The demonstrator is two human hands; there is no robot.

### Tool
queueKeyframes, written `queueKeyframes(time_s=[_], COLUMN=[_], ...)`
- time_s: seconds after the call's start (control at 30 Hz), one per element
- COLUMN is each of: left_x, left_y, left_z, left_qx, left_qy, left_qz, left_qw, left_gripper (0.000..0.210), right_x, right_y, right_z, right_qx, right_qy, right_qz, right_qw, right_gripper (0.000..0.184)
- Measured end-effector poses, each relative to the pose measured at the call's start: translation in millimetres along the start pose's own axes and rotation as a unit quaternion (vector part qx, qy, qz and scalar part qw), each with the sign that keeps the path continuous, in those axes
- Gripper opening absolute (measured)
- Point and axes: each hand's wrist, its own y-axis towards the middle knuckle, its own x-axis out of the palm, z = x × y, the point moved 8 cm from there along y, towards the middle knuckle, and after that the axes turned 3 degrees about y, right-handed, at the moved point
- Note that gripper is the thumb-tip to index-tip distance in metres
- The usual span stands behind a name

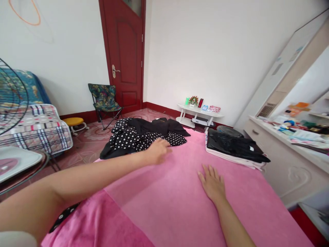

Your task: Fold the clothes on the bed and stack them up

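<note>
My right hand (213, 183) lies flat on the pink cloth (177, 202), palm down with its fingers spread. My left hand (159, 151) is beside the heap of black clothes, its loosely bent fingers apart and slightly blurred, with nothing visible in them. A black garment with white polka dots (128, 137) lies crumpled in that heap, just beyond the left hand. Plain black clothing (156, 126) rests on top of it. At the far right of the pink cloth sits a folded stack of black clothes (228, 145), with pale fabric underneath.
A cluttered counter (288, 132) runs along the right. A low white stand (197, 110) with small items is against the far wall. To the left are a folding chair (104, 97), a yellow stool (73, 121), a plaid-covered seat (38, 133) and a fan (11, 96).
</note>
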Motion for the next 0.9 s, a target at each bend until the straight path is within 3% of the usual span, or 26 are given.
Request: queueKeyframes(time_s=[0.1, 0.17, 0.23, 0.3, 0.5, 0.67, 0.73, 0.8, 0.87, 0.9], left_x=[-35.5, -37.4, -31.3, -25.7, -26.7, -62.1, -87.7, -116.3, -140.6, -149.1], left_y=[0, -3, -6, -7, -7, 12, 34, 58, 78, 86], left_z=[-87, -137, -166, -176, -172, -161, -139, -102, -49, -16], left_qx=[-0.087, -0.152, -0.189, -0.198, -0.251, -0.323, -0.33, -0.322, -0.286, -0.239], left_qy=[0.142, 0.145, 0.123, 0.109, 0.087, 0.095, 0.103, 0.109, 0.099, 0.071], left_qz=[0.011, -0.021, -0.034, -0.021, -0.022, -0.016, 0.008, 0.04, 0.077, 0.105], left_qw=[0.986, 0.977, 0.974, 0.974, 0.964, 0.941, 0.938, 0.94, 0.95, 0.963], left_gripper=[0.078, 0.078, 0.067, 0.055, 0.041, 0.048, 0.048, 0.047, 0.045, 0.044], right_x=[0, 1, 1, 1, -3, -5, -5, -7, -13, -16], right_y=[0, 0, 0, 0, -2, -3, -2, 0, 2, 2], right_z=[0, 1, 2, 2, 1, 2, 4, 7, 15, 22], right_qx=[0.0, 0.003, 0.006, 0.004, 0.0, 0.006, 0.008, 0.007, 0.013, 0.024], right_qy=[0.011, 0.022, 0.034, 0.041, 0.041, 0.064, 0.091, 0.143, 0.247, 0.322], right_qz=[0.002, -0.002, -0.002, 0.0, 0.014, 0.018, 0.018, 0.032, 0.071, 0.103], right_qw=[1.0, 1.0, 0.999, 0.999, 0.999, 0.998, 0.996, 0.989, 0.966, 0.941], right_gripper=[0.062, 0.062, 0.062, 0.062, 0.06, 0.058, 0.057, 0.056, 0.056, 0.057])
